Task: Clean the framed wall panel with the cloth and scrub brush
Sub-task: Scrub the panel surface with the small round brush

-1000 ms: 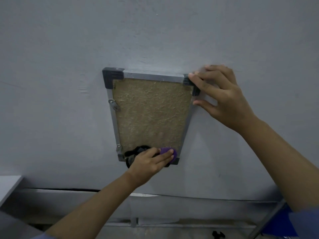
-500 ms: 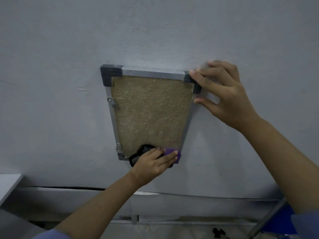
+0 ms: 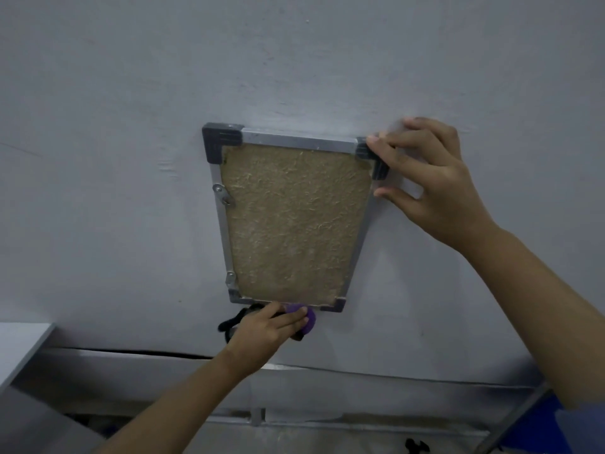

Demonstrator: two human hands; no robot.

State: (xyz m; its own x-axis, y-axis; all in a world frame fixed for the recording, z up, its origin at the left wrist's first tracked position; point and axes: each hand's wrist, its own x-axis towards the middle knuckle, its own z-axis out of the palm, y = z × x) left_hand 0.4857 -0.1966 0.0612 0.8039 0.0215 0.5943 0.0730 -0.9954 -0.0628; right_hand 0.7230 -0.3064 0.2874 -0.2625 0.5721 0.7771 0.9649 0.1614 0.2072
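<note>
One framed wall panel (image 3: 296, 224) hangs flat against the grey wall (image 3: 131, 93), a metal frame with dark plastic corner caps around a coarse tan fibre face. Two small metal clips sit on its left rail, one toward the top and one near the bottom left corner.

The right hand (image 3: 435, 188) steadies the panel at its top right corner: the fingertips rest on the dark corner cap and the thumb touches the right rail just below it, fingers mostly extended, pressing rather than wrapping. The left hand (image 3: 265, 329) is at the bottom edge of the panel, between its two lower corners, its grip curled over one scrub brush (image 3: 306, 319). Only a purple part of the brush shows past the fingers, and something black pokes out on the hand's left side, touching the wall just below the frame; whether that is bristles, a strap or the cloth cannot be told. No cloth is plainly visible.

The step in hand looks like brushing along the lower frame rail, with the fibre face above it not under the brush. The next move probably calls for keeping the top corner braced so the panel does not swing or lift, and holding the brush flat to the rail through to the bottom right corner cap.
</note>
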